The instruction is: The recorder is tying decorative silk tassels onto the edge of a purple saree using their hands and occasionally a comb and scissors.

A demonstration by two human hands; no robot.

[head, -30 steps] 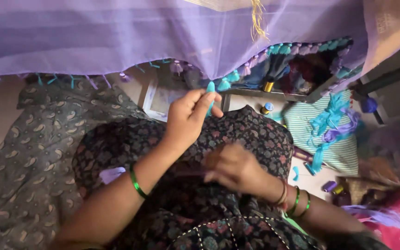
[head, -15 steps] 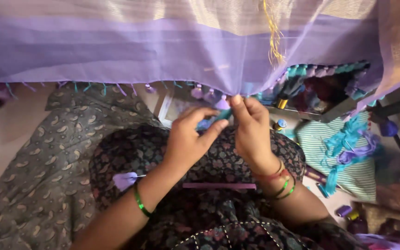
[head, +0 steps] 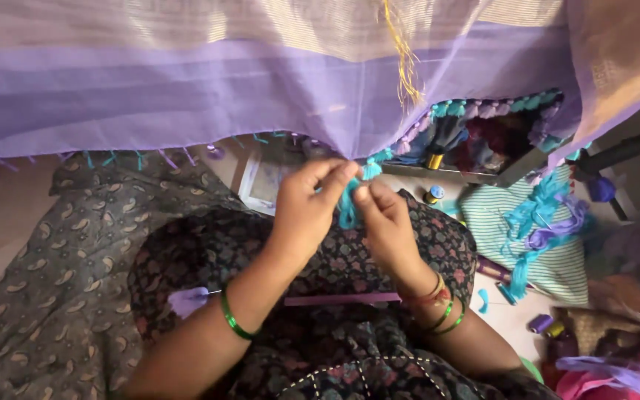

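both hands have come together since a second ago: back then the left hand was up alone at the fringe and the right sat low on the lap; half a second ago they met under the cloth edge, and now they sit slightly lower and more central in the view.

left hand [head: 307, 211]: fingers pinched on the top of a teal thread tassel [head: 350, 204], right at the hem of the purple sari cloth [head: 187, 81]. green bangle [head: 232, 320] on that wrist.

right hand [head: 387, 226]: thumb and forefinger closed on the same tassel from 3 o'clock, fingertips nearly touching the left hand's. red and green bangles [head: 438, 307] on that wrist.

tassel location: hanging from the cloth's lower edge, between the two hands, loose teal strands dropping down at 6 o'clock over the lap.

around it:
- finished fringe of small purple and teal tassels [head: 483, 111] runs along the hem toward 2 o'clock.
- yellow thread [head: 405, 59] dangles off the cloth at 12 o'clock.
- purple stick [head: 342, 299] lies across the lap in the patterned dress [head: 187, 252], at 6 o'clock from the hands.
- small purple tassel [head: 187, 300] on the lap at 8 o'clock, just beside the left forearm.
- loose bundle of teal and purple threads [head: 538, 222] on a striped cloth [head: 557, 263] at 3 o'clock, well apart from the hands.
- thread spools [head: 433, 178] on the floor at 2 o'clock, near the right hand.
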